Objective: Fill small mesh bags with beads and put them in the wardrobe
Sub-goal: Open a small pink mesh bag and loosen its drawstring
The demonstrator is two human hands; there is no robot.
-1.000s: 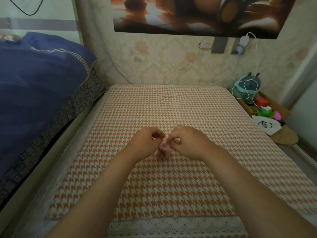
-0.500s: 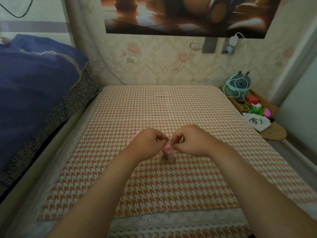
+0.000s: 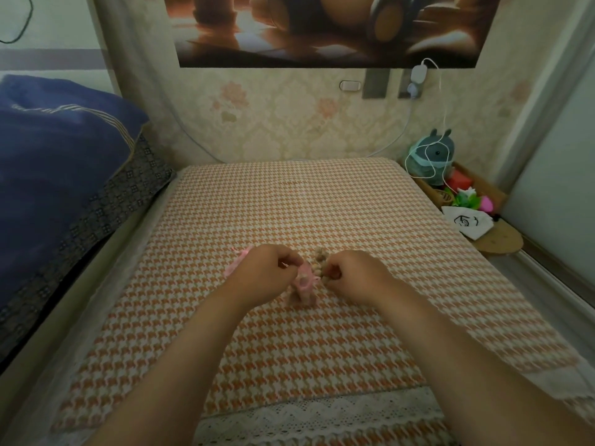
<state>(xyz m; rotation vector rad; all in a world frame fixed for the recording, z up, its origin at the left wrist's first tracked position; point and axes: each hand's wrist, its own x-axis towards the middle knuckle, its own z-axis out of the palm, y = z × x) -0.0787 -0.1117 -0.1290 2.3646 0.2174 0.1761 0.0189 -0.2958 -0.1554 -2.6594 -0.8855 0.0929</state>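
So I've got my left hand (image 3: 269, 273) and right hand (image 3: 351, 275) both curled up, each pinching a side of one small pink mesh bag (image 3: 304, 284) that sits between them on the houndstooth tabletop (image 3: 289, 207). A clump of tan beads (image 3: 320, 257) sits right at the bag's mouth, too blurry to count. One more pink bag (image 3: 236, 262) peeks out left of my left hand.
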